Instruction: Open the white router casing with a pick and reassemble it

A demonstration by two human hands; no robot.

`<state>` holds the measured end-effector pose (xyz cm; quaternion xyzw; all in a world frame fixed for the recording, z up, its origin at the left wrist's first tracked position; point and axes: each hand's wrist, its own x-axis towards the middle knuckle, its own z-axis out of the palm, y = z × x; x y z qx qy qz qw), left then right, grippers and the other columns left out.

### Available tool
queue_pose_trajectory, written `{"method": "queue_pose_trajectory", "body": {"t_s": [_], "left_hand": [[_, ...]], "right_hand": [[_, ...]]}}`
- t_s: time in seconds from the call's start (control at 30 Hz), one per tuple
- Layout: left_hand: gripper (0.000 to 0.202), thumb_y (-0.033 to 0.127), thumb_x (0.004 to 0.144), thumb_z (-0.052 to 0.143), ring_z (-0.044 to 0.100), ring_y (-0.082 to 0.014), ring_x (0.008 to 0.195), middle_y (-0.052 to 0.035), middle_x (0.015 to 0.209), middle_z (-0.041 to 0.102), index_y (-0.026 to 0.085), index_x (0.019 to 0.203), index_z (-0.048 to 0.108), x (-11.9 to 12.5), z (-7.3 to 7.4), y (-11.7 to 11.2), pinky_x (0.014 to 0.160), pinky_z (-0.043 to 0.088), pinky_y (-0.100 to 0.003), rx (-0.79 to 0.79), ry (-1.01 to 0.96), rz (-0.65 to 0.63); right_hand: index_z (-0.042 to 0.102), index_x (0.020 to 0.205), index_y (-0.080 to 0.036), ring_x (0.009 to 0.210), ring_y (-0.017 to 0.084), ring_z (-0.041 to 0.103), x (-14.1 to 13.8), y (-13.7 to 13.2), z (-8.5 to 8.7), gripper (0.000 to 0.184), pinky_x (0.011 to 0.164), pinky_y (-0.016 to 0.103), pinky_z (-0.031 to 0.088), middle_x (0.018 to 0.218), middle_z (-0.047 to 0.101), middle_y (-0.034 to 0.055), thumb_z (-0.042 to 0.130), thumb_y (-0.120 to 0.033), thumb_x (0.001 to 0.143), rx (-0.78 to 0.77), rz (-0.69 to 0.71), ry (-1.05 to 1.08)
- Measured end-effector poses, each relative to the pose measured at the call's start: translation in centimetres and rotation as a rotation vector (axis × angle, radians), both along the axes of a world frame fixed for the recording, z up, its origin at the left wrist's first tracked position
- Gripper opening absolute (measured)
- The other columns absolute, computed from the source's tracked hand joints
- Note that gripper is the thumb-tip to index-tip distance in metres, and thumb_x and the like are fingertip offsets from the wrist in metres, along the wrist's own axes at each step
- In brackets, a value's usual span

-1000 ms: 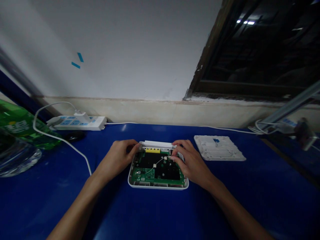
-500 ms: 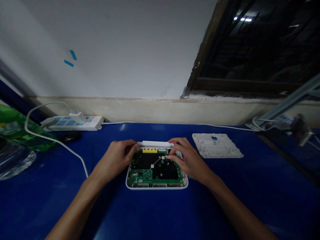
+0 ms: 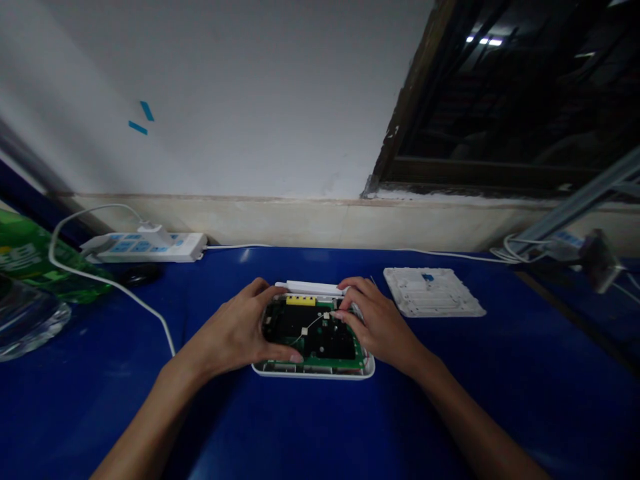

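Observation:
An opened white router point(image 3: 315, 375) lies on the blue table, its green circuit board point(image 3: 330, 363) and black plates exposed. Yellow ports point(image 3: 301, 301) line its rear, with a white antenna bar point(image 3: 313, 289) behind them. My left hand point(image 3: 243, 327) is wrapped around the router's left side, thumb over the board's front left and fingers at the rear corner. At the right rear, my right hand point(image 3: 374, 316) pinches near the end of a thin white wire point(image 3: 315, 323) that crosses the board; its other fingers rest by the antenna bar. The exact pinch point is partly hidden.
A white cover panel point(image 3: 434, 293) lies to the right. At the back left are a power strip point(image 3: 155, 247), a black mouse-like object point(image 3: 140, 274) and a green package point(image 3: 45, 260). A white cable point(image 3: 115, 283) curves left of my arm. A metal stand point(image 3: 575, 200) rises at right.
My left hand has moved from the router's rear left corner to spread along its left side, bringing the thumb forward over the board. My right hand stays nearly in place.

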<state>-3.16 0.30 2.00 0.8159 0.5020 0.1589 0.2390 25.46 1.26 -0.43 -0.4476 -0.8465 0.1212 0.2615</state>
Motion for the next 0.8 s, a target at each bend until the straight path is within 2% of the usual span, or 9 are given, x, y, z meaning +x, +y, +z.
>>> {"method": "queue_pose_trajectory", "body": {"t_s": [0.23, 0.43, 0.8], "left_hand": [[0.094, 0.068, 0.060, 0.086, 0.062, -0.0270, 0.104, -0.0074, 0.119, 0.055, 0.029, 0.140, 0.055, -0.42, 0.03, -0.02, 0.093, 0.053, -0.043, -0.034, -0.032, -0.036], [0.096, 0.070, 0.061, 0.085, 0.061, -0.0274, 0.105, -0.0081, 0.120, 0.054, 0.029, 0.141, 0.054, -0.24, 0.11, 0.00, 0.095, 0.052, -0.042, -0.045, -0.010, -0.020], [0.097, 0.071, 0.062, 0.083, 0.061, -0.0280, 0.100, -0.0088, 0.120, 0.053, 0.028, 0.142, 0.051, -0.06, 0.12, -0.14, 0.088, 0.052, -0.042, -0.044, 0.055, 0.006]], "right_hand": [[0.055, 0.091, -0.022, 0.105, 0.026, 0.057, -0.29, -0.17, 0.63, 0.009, 0.087, 0.044, 0.050, 0.115, 0.062, 0.0071, 0.062, -0.018, 0.095, 0.007, -0.004, -0.080], [0.055, 0.091, -0.022, 0.095, 0.025, 0.054, -0.40, -0.06, 0.93, 0.008, 0.081, 0.042, 0.048, 0.102, 0.063, 0.0048, 0.062, -0.019, 0.096, 0.004, 0.020, -0.128], [0.057, 0.092, -0.022, 0.096, 0.026, 0.054, -0.46, -0.02, 0.92, 0.007, 0.076, 0.040, 0.047, 0.100, 0.061, 0.0056, 0.062, -0.019, 0.095, 0.025, 0.016, -0.166]]}}
